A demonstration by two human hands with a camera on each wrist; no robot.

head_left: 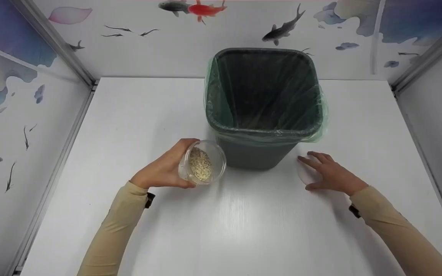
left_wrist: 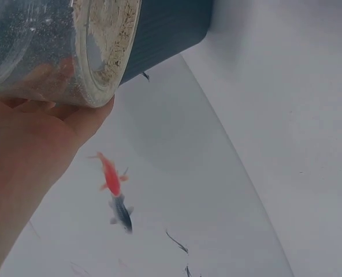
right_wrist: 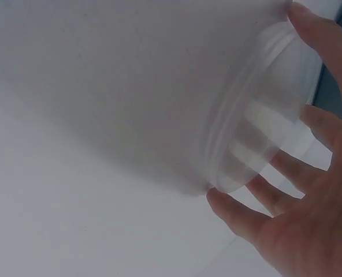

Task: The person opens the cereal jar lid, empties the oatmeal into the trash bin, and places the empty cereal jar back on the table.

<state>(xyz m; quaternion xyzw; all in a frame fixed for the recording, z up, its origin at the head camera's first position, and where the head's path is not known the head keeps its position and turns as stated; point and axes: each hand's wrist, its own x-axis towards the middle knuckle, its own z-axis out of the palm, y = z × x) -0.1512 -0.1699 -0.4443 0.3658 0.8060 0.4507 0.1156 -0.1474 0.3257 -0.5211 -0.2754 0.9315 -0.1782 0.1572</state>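
Observation:
My left hand (head_left: pixel 167 165) holds a clear plastic jar (head_left: pixel 218 161), thumb on one side and fingers on the other. The jar is uncapped and tilted, its mouth towards the head camera, with beige flakes or grains (head_left: pixel 200 165) inside. In the left wrist view the jar (left_wrist: pixel 38 52) shows from the side with fingers beneath it. My right hand (head_left: pixel 330 174) has its thumb and fingers spread across a round clear lid (head_left: pixel 308 175) on the white table. In the right wrist view fingertips touch the rim of the lid (right_wrist: pixel 263 121).
A dark grey bin (head_left: pixel 251 153) with a thin green liner bag (head_left: pixel 322 111) over its rim stands at the back middle, just beyond the jar. White panels with painted fish (head_left: pixel 284 28) enclose the table (head_left: pixel 244 230) at the back and sides.

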